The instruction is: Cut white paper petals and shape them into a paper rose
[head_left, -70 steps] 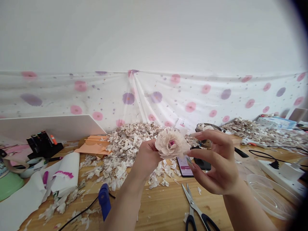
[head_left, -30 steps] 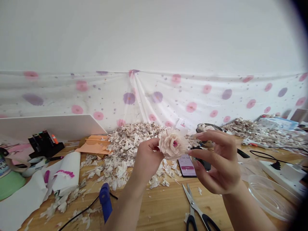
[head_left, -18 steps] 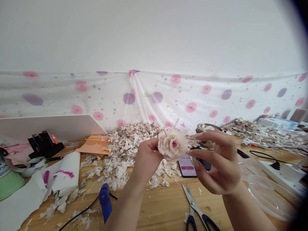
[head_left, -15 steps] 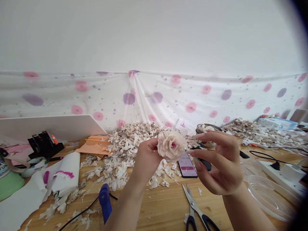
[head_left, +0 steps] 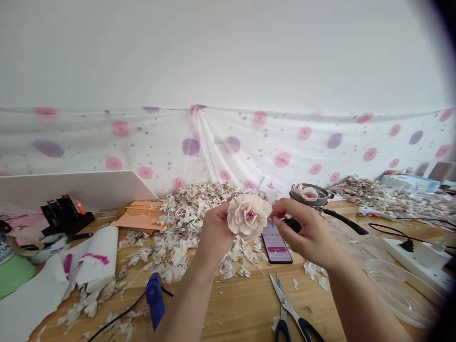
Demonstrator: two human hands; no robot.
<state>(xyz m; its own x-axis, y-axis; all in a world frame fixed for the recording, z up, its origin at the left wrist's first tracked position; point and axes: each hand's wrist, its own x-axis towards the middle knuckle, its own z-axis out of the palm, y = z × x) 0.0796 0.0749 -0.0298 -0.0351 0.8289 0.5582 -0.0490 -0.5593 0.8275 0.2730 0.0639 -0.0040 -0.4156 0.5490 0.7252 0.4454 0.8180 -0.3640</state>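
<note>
Left hand grasps a pale, pink-centred flower from behind, bloom held above the surface, just right of that hand. Right hand curled at the flower's right edge, fingertips drawn together; cannot tell whether they pinch anything. Phone lies below, scissors nearer.

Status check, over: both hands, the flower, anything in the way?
Left hand holding pale flower. Right hand pinched at its right edge, contact unclear. Flower raised, pink center in plain view. Phone partly behind right hand; scissors on table.
</note>
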